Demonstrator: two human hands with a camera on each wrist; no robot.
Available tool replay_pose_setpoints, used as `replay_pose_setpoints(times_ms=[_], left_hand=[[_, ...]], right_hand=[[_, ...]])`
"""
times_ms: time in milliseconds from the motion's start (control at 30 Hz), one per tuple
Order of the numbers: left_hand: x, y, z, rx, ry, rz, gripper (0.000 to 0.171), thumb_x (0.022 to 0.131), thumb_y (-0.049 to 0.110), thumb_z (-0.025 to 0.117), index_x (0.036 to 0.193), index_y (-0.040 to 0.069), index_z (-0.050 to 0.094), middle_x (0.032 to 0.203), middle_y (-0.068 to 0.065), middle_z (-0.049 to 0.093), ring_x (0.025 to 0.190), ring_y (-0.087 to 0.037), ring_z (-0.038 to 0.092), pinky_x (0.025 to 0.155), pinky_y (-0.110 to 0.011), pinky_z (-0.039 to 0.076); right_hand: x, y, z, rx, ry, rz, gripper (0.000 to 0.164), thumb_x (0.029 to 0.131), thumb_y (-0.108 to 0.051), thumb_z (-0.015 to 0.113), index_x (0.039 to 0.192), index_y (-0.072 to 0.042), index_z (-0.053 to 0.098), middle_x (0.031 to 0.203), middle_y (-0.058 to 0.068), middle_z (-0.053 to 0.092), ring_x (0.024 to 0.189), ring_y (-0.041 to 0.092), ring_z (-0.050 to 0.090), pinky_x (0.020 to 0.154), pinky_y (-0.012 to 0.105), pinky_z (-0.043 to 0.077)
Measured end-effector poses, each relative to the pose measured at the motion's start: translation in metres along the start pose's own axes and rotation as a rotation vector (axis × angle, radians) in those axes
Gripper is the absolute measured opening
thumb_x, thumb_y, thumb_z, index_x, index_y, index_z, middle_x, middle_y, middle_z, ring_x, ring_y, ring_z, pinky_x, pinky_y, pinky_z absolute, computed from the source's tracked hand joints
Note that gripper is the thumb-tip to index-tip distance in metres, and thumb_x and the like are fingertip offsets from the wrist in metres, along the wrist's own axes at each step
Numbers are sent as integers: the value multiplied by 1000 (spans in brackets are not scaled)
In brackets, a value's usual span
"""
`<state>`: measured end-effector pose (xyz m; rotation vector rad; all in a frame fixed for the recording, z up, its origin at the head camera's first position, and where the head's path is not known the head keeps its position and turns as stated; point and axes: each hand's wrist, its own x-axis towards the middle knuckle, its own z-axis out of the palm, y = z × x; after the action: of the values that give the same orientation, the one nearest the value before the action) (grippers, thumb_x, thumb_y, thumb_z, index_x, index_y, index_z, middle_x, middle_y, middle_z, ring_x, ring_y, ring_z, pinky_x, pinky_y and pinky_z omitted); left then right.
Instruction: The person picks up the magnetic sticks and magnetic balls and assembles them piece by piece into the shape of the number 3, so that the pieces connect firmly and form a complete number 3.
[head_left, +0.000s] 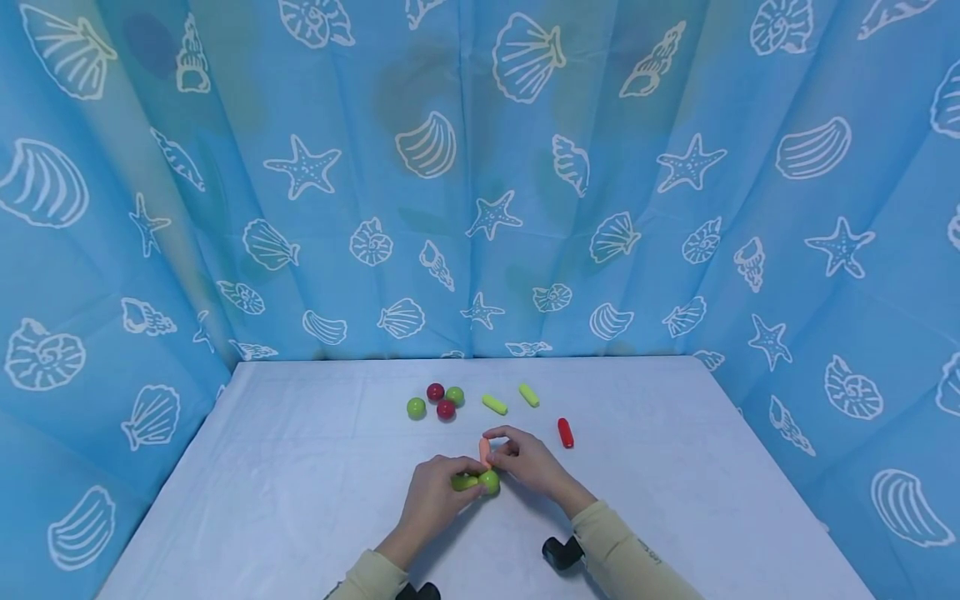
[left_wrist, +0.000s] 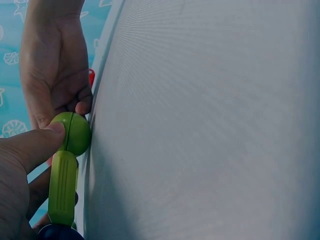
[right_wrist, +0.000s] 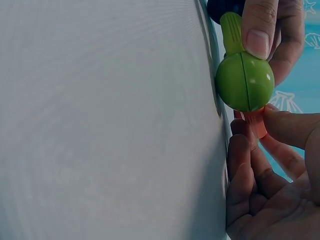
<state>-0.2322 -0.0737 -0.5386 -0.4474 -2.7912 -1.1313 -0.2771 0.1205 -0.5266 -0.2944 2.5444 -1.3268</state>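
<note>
My left hand (head_left: 437, 493) pinches a glossy green ball (head_left: 489, 482) joined to a yellow-green ridged rod (left_wrist: 63, 187). At the rod's other end is a dark blue ball (left_wrist: 57, 233), which the left hand hides in the head view. An orange rod (head_left: 484, 452) is pinched between the thumb and fingers of my right hand (head_left: 534, 463). Its end meets the green ball in the right wrist view; whether it is seated in the ball I cannot tell. Both hands are close together over the white table (head_left: 300, 500).
Farther back lie two dark red balls (head_left: 446, 409) and two green balls (head_left: 416, 407). Two yellow-green rods (head_left: 494, 404) are right of them, with a red rod (head_left: 566, 432) nearer my right hand. A blue shell-print curtain (head_left: 465, 208) surrounds the table's back and sides.
</note>
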Motion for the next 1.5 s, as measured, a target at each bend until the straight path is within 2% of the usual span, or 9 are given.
replay_pose_setpoints(times_ms=[333,533,833,1233,1500], left_hand=[[0,-1,0,0,1,5,25,83,32,85,107,26,79,98,18,74,93,-9,62,84,-38,47],[-1,0,-1,12,-1,14,25,83,31,85,106,28,79,98,19,74,93,-9,62,84,-39,47],[-1,0,-1,16,-8,5,25,83,31,85,107,28,78,98,19,73,94,-9,62,86,-39,48],[-1,0,-1,28,3,9,25,83,32,85,107,28,78,98,19,74,94,-8,62,84,-36,49],[0,0,-1,17,-8,-6,24,84,33,84,107,28,78,97,20,73,93,-7,61,85,-37,48]], right_hand=[[3,4,-3,-7,6,-4,34,98,-23,70,132,-22,64,93,-2,66,83,17,62,76,32,54],[8,3,-5,-51,48,-3,32,98,-24,70,130,-23,64,97,-2,67,84,17,61,75,31,55],[24,-1,-10,-114,94,-16,30,99,-23,68,129,-22,65,103,-1,68,92,16,62,77,31,56],[49,-2,-13,-182,97,-49,31,98,-27,69,129,-25,65,104,-3,67,96,17,61,84,35,55],[64,-11,-13,-241,88,-87,34,98,-28,69,132,-23,64,103,-4,66,95,15,60,81,32,55]])
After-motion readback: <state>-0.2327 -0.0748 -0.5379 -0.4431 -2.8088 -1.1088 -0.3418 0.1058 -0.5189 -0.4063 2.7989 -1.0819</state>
